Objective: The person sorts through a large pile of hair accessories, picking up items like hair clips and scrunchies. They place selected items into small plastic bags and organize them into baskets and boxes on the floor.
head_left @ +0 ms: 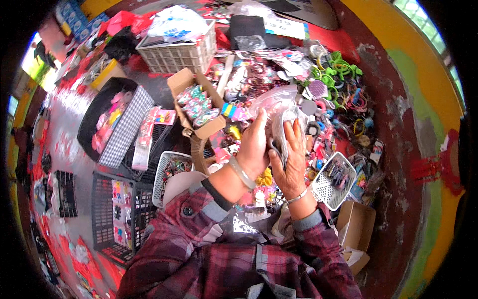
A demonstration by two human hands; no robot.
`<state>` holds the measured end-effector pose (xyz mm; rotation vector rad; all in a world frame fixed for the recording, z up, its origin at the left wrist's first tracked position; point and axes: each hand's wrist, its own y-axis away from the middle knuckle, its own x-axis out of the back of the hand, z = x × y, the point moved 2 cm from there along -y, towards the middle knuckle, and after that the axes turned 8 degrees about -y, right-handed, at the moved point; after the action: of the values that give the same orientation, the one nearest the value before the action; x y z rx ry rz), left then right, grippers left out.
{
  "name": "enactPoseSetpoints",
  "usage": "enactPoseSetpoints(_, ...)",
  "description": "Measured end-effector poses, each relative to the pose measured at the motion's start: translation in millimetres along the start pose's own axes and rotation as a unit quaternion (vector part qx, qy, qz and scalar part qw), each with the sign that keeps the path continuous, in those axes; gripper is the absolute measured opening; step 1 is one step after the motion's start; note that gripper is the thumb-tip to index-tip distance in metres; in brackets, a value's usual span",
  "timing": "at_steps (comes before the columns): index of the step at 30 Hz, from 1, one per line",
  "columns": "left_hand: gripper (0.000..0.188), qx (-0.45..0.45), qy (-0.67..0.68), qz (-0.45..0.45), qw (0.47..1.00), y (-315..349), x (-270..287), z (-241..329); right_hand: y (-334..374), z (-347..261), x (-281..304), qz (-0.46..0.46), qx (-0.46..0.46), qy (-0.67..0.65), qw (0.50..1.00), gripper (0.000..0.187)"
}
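Lying between fingers [295, 137]: plastic bag [279, 101]

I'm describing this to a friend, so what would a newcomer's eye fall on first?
Probably the clear plastic bag between the left hand and right hand, at the centre. Next, the bright green bands in the accessory pile, upper right, and the white plastic bag atop the plastic crate, upper left.
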<state>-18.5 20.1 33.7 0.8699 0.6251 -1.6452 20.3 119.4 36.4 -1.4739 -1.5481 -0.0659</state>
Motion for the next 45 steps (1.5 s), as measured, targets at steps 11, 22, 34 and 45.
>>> enactPoseSetpoints(11, 0.046, -0.053, 0.092, 0.026, 0.994, -12, 19, 24, 12, -6, -24, 0.014, 0.092, -0.056, 0.994, 0.045)
enactPoseSetpoints(22, 0.04, -0.122, 0.002, 0.104, 0.987, -4, 22, 58, 8, 45, 19, 0.215, -0.286, -0.587, 0.726, 0.029)
enactPoseSetpoints(34, 0.028, -0.019, -0.052, 0.034, 0.998, 6, 18, -3, -25, -8, -1, -0.026, 0.035, -0.07, 0.997, 0.043)
enactPoseSetpoints(45, 0.043, 0.005, -0.072, -0.003, 0.997, 9, -2, 5, -22, 11, 1, 0.122, -0.047, -0.036, 0.991, 0.041)
